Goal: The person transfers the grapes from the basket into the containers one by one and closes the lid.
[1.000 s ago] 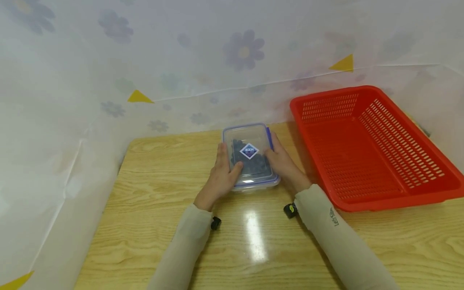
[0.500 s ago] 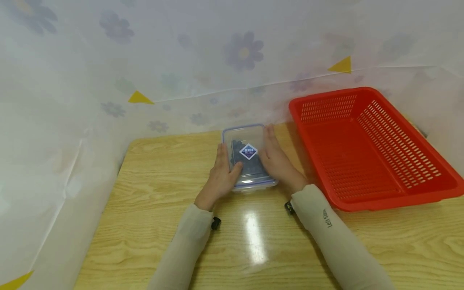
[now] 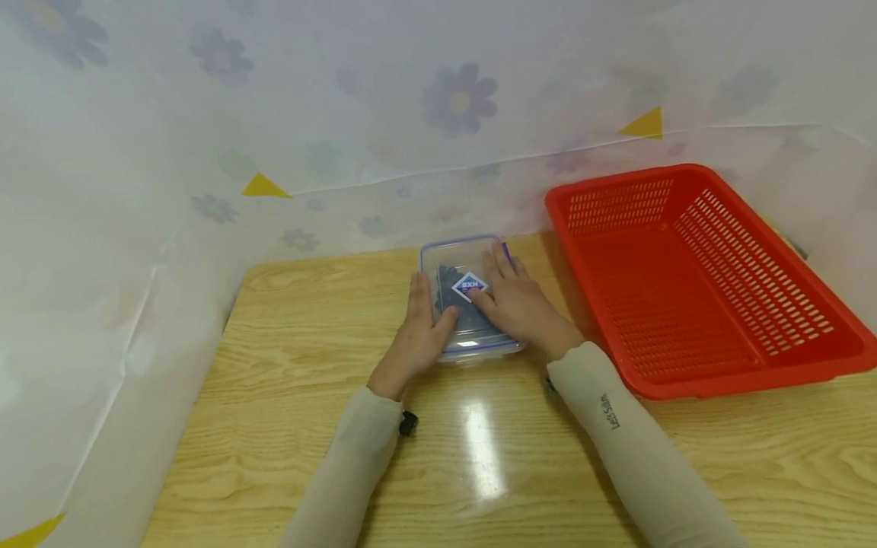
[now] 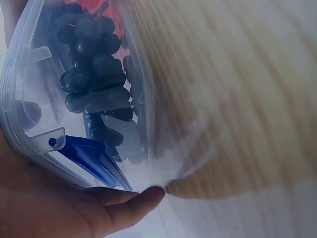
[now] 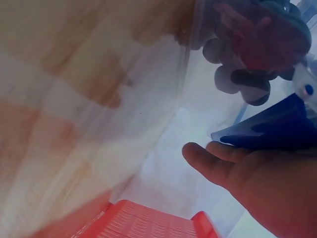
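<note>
A clear lidded food container (image 3: 460,247) with a blue seal lies on the wooden table, holding dark grapes (image 4: 94,74). My left hand (image 3: 416,335) holds its left side, fingers along the wall and thumb on the lid. Beside those fingers, a blue latch (image 4: 89,153) slants down the wall in the left wrist view. My right hand (image 3: 522,304) rests over the lid's right edge, fingers extended and thumb on the diamond label (image 3: 466,285). In the right wrist view, its fingers touch another blue latch (image 5: 272,126). The container's underside is hidden.
A red plastic basket (image 3: 685,380) with slotted walls stands on the table right of the container, close to my right forearm. A pale flowered sheet (image 3: 370,99) rises behind the table and along its left side.
My right hand has shifted from gripping the right edge, along the side, to lying further over the lid with its thumb on the label. The left hand and container have barely moved.
</note>
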A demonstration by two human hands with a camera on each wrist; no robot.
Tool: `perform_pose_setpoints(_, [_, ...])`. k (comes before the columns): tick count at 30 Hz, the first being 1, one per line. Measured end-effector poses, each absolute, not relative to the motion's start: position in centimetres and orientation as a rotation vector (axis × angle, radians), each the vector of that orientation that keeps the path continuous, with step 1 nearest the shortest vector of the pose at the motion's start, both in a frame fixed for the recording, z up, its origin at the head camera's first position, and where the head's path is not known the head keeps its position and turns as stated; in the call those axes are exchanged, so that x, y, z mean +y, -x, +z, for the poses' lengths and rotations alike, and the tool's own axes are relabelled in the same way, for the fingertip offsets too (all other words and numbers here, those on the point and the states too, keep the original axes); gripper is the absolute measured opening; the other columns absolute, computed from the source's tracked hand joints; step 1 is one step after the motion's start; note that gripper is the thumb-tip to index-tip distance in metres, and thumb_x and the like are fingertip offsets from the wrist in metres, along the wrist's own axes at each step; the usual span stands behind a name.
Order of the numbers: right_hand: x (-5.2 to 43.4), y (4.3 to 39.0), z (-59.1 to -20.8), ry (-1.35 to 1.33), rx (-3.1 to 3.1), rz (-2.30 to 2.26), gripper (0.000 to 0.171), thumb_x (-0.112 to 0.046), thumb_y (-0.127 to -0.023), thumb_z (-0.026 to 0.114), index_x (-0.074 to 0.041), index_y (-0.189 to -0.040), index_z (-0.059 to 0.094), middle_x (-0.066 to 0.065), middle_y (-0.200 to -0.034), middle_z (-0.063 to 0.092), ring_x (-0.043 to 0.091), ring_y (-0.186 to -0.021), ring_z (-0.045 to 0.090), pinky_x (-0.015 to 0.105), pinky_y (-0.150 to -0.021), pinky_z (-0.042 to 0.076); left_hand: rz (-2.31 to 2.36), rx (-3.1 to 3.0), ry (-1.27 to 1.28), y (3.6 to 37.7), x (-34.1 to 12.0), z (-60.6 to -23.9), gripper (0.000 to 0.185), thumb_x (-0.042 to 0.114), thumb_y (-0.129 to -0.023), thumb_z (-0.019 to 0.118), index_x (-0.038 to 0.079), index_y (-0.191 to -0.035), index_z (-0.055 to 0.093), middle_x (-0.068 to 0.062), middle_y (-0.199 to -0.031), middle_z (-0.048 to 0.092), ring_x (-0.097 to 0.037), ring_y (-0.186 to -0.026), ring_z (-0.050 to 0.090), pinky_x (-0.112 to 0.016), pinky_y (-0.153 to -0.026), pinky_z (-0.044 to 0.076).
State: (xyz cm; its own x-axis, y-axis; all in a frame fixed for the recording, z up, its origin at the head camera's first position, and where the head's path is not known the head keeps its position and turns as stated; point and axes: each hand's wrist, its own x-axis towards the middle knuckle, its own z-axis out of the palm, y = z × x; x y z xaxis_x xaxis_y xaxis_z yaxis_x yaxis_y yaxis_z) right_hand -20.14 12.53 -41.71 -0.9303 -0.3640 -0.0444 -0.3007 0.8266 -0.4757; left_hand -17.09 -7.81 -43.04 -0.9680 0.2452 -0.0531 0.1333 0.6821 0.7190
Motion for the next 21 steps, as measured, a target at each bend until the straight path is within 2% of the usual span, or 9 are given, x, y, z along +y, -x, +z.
perform_pose_setpoints(5, [12.47,20.05,-41.46,0.541,2.878,-0.688,0.079,-0.050,-0.107,0.034,-0.002,-0.161,0.003,0.014,-0.167,-0.013,0.046,-0.150,0.005,0.062,-0.116,0.019,1.190,2.736,-0.330,17.14,-7.94,-43.17,0.084,0.039,-0.107,0.042,0.003,-0.159,-0.013,-0.013,-0.166,-0.017,-0.024,-0.151,-0.008,-0.039,-0.121,0.006])
perform_pose_setpoints(14, [12.43,20.03,-41.69,0.523,2.866,-0.692,0.079,-0.053,-0.107,0.033,-0.005,-0.162,0.002,0.011,-0.166,-0.017,0.042,-0.151,0.006,0.056,-0.119,0.016,1.217,2.723,-0.352,17.12,-7.94,-43.17,0.083,0.038,-0.108,0.043,0.004,-0.159,-0.013,-0.012,-0.166,-0.017,-0.021,-0.151,-0.011,-0.037,-0.121,0.003])
perform_pose_setpoints(21, [12.43,20.16,-41.74,0.532,2.861,-0.716,0.081,-0.055,-0.106,0.032,-0.004,-0.162,0.001,0.011,-0.166,-0.017,0.040,-0.152,0.004,0.053,-0.120,0.012,1.219,2.750,-0.338,17.10,-7.96,-43.08,0.084,0.037,-0.107,0.045,0.000,-0.159,-0.009,-0.016,-0.167,-0.012,-0.030,-0.152,-0.005,-0.047,-0.121,0.007])
